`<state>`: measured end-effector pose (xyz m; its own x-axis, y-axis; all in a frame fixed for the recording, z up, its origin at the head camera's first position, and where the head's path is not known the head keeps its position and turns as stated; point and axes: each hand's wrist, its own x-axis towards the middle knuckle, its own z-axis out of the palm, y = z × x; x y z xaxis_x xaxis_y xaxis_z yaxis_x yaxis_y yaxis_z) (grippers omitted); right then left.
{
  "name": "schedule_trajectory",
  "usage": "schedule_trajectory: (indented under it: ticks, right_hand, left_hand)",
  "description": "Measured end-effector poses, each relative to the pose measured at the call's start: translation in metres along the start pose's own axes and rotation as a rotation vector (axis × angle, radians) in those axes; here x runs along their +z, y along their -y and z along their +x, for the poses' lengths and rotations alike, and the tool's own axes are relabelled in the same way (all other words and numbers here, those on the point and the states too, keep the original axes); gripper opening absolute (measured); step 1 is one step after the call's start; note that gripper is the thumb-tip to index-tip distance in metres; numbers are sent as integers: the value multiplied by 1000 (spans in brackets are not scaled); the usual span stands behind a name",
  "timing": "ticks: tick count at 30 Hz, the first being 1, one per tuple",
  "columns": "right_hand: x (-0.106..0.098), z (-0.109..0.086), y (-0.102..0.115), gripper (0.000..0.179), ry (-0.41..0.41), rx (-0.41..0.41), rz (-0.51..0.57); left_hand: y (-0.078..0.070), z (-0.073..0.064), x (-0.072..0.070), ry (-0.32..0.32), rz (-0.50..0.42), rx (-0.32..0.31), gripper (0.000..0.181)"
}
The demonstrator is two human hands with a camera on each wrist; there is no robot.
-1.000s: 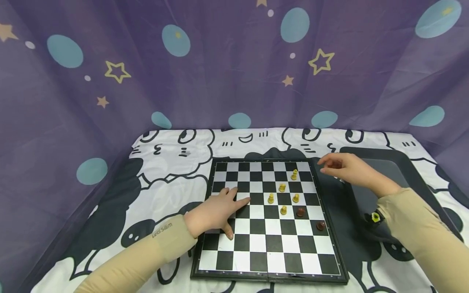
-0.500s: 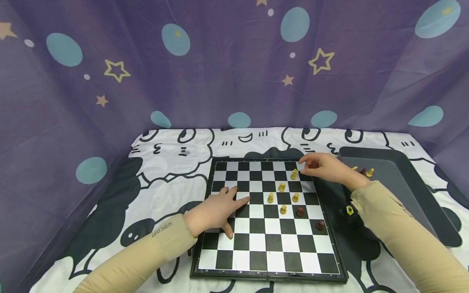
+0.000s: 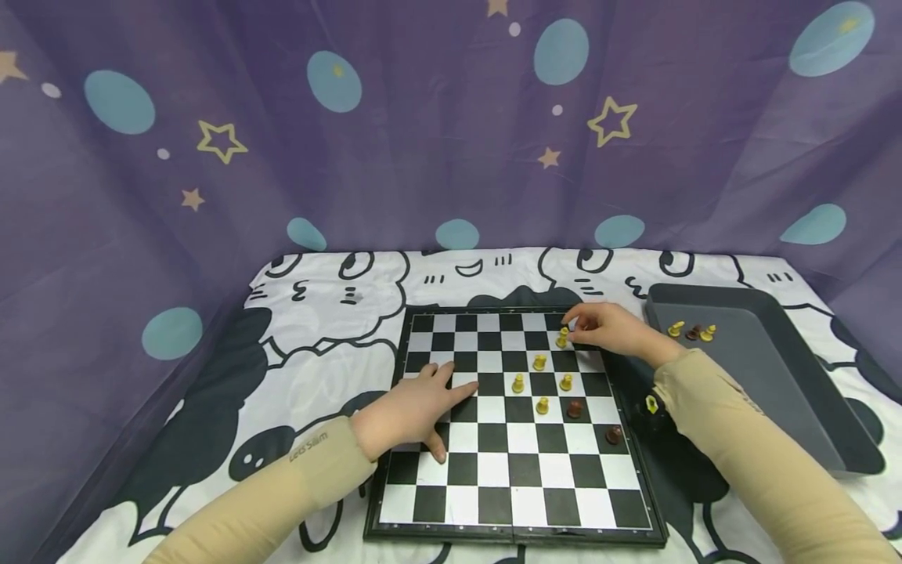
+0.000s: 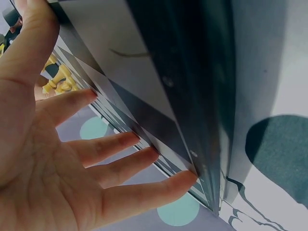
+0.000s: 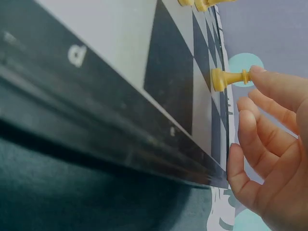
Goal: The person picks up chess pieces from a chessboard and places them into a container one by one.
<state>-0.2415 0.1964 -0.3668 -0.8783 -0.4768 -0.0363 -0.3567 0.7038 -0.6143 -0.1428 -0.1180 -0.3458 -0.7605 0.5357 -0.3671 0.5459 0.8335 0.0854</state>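
Note:
My left hand point(image 3: 416, 407) rests with fingers spread over the left part of the chessboard point(image 3: 461, 501); the left wrist view shows the fingertips point(image 4: 180, 179) at the board's surface and no piece in the palm. At the far right of the board, my right hand point(image 3: 609, 330) reaches round a yellow chess piece point(image 3: 562, 338). In the right wrist view, the thumb tip overlaps the top of this upright piece point(image 5: 226, 79), while a gap shows below it before the loosely curled other fingers point(image 5: 260, 139). The piece's base stands on its square.
Several more yellow pieces point(image 3: 539, 363) stand mid-board, with two dark brown pieces point(image 3: 575, 409) near the right side. Right of the board lies a grey tray point(image 3: 761, 376) holding two yellow pieces and a brown piece point(image 3: 694, 333). A patterned purple curtain point(image 3: 395, 172) hangs behind the cloth-covered table.
My right hand has moved left from over the tray to the far-right yellow piece, uncovering the pieces in the tray. My left hand has stayed in place.

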Motion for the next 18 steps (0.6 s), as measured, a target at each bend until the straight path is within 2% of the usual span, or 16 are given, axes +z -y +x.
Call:
schedule_trajectory:
  ticks: [18]
  right_hand:
    - [10, 6, 5, 25, 23, 13, 30]
  left_hand:
    - [0, -2, 1, -17, -10, 10, 106]
